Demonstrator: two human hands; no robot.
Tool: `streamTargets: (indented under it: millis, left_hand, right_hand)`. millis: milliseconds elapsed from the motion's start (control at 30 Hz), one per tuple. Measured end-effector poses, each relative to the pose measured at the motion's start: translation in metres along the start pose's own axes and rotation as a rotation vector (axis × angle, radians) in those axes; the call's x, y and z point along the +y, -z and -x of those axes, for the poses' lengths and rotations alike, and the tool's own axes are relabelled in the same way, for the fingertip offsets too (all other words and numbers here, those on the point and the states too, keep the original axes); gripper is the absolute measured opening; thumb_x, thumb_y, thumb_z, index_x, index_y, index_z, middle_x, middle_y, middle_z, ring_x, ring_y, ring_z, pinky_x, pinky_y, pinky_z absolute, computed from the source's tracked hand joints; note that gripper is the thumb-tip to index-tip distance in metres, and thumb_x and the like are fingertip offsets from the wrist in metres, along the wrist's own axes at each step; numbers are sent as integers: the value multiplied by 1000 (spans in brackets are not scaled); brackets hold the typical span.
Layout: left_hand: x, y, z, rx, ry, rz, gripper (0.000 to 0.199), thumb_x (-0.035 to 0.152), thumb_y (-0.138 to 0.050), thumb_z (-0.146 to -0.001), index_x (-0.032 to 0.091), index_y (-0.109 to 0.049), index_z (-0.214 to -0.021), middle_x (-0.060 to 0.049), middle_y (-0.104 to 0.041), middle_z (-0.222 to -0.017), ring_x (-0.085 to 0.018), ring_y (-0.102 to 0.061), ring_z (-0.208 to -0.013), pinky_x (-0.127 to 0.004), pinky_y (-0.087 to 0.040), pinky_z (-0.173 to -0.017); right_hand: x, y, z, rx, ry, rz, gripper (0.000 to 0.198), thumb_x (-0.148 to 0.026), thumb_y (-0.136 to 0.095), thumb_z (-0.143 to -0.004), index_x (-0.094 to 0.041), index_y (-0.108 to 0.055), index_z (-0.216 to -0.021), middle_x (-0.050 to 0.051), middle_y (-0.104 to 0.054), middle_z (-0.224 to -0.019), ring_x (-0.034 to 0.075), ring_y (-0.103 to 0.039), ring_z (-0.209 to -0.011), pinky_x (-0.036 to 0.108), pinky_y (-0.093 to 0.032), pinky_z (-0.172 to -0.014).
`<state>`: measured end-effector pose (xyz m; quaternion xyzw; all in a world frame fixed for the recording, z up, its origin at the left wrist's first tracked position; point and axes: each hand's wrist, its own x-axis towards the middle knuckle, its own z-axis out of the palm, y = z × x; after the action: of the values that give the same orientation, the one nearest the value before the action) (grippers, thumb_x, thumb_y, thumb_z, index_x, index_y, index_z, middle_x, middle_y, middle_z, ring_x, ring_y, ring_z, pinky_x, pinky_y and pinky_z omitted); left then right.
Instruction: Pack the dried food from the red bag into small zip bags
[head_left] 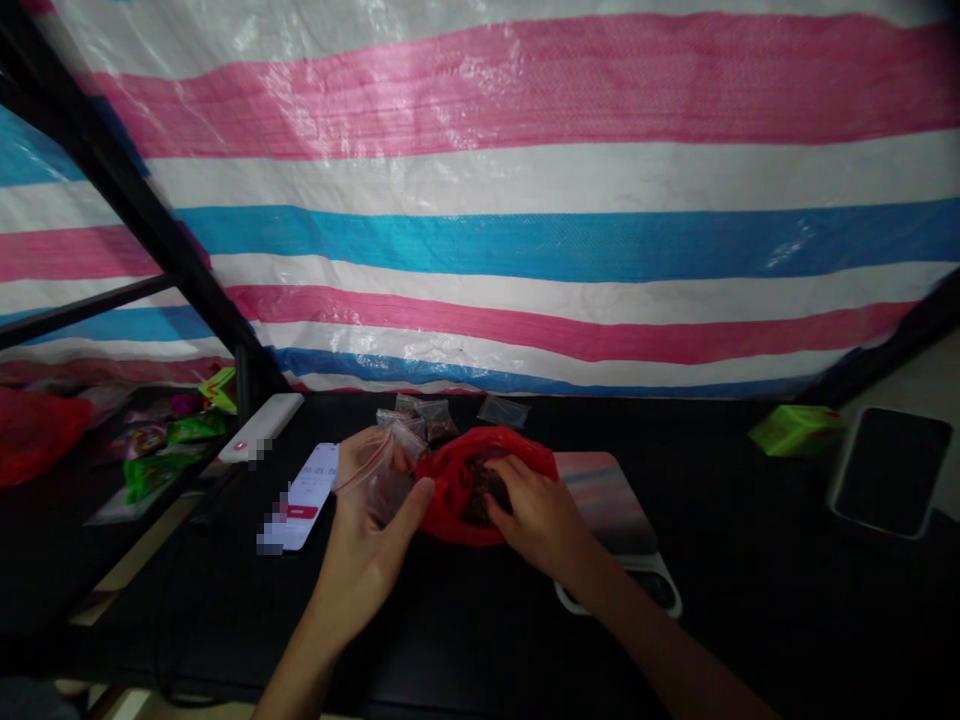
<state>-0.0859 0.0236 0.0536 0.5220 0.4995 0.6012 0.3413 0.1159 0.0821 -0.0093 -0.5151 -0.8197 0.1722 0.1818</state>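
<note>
My left hand [375, 540] is closed on a small clear zip bag [369, 480], its red-lined mouth held upward. The left thumb reaches towards the rim of a red plastic bag [442, 500], which stands open in the middle of the table. Inside it lie dark brown dried bits [478, 495], too small to tell exactly. My right hand [536, 515] dips into this bag from the right, with thumb and fingers curled around some of the bits. Under the right forearm is a digital scale [600, 505] with a shiny metal plate, partly covered by the arm and the red bag.
Behind the red bag lie several small zip bags [439, 420], some holding brown bits, and a flat one [502, 411]. A lit phone [311, 495] and a white power bank [262, 428] are left. A green packet [796, 430] and a dark-screened device [891, 470] sit right.
</note>
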Motion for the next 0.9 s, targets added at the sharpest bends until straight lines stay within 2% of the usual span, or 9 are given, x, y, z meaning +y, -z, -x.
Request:
streamTargets:
  millis: [67, 133, 200, 233, 367, 500, 667, 767, 900]
  left_hand:
    - [24, -8, 9, -47, -57, -7, 37, 32, -66, -96, 27, -49, -129, -1, -61, -101, -15, -62, -93, -26, -51, -86]
    - [33, -20, 9, -233, -47, -33, 29, 36, -59, -100, 26, -54, -127, -5, -63, -113, -18, -63, -102, -28, -52, -93]
    - [22, -33, -3, -443, -51, -16, 37, 42, -59, -100, 24, -52, -132, -8, -64, -122, -21, -63, -110, -32, -50, -100]
    - [11, -37, -13, -485, -70, 1, 40, 46, -57, -99, 23, -52, -132, -9, -64, -121, -22, -63, -110, -33, -51, -99]
    - [-50, -39, -56, -520, -130, -106, 38, 51, -49, -102, 19, -59, -118, -7, -68, -110, -23, -65, -105, -34, -50, -96]
    - [-86, -31, -72, -567, -171, -240, 32, 46, -59, -98, 19, -61, -114, -5, -68, -103, -21, -66, -95, -33, -52, -88]
    - [-93, -23, -65, -610, -282, -388, 49, 39, -69, -91, 21, -54, -134, -11, -63, -126, -26, -61, -116, -39, -47, -104]
    - [-90, -17, -60, -670, -306, -447, 59, 40, -65, -94, 22, -46, -147, -14, -56, -138, -29, -54, -129, -44, -42, -113]
    - [-85, -13, -57, -679, -266, -442, 54, 41, -58, -98, 22, -46, -147, -13, -56, -135, -29, -53, -128, -44, -42, -112]
  right_hand:
    - [-3, 0, 1, -5, 6, -33, 37, -26, -58, -94, -21, -60, -131, 10, -67, -129, 28, -69, -109, 38, -52, -90]
    - [-5, 0, 1, -3, 35, -93, 37, -24, -60, -92, -21, -60, -128, 10, -68, -127, 28, -68, -111, 38, -51, -90]
    - [-5, 1, 1, 15, 60, -180, 34, -21, -61, -90, -22, -59, -124, 9, -70, -120, 25, -68, -107, 36, -50, -88]
    - [-4, 1, 1, 21, 59, -227, 32, -20, -61, -89, -23, -59, -121, 7, -71, -114, 24, -68, -101, 34, -50, -84]
    - [3, 2, 0, 6, 6, -359, 23, -18, -61, -87, -24, -56, -108, 1, -69, -93, 18, -65, -77, 29, -44, -65]
    - [9, 6, -3, 92, -52, -402, 24, -21, -60, -89, -24, -49, -110, 1, -66, -92, 18, -63, -76, 28, -43, -63]
    - [6, 13, -5, 166, -71, -420, 25, -24, -56, -93, -26, -44, -115, -1, -64, -90, 18, -64, -74, 30, -46, -67]
    - [1, 14, -5, 189, -53, -356, 28, -23, -57, -93, -26, -46, -119, 2, -67, -102, 20, -67, -86, 32, -49, -76]
    - [-4, 15, -4, 163, -8, -267, 36, -19, -57, -91, -26, -51, -126, 7, -68, -117, 25, -66, -104, 38, -51, -89]
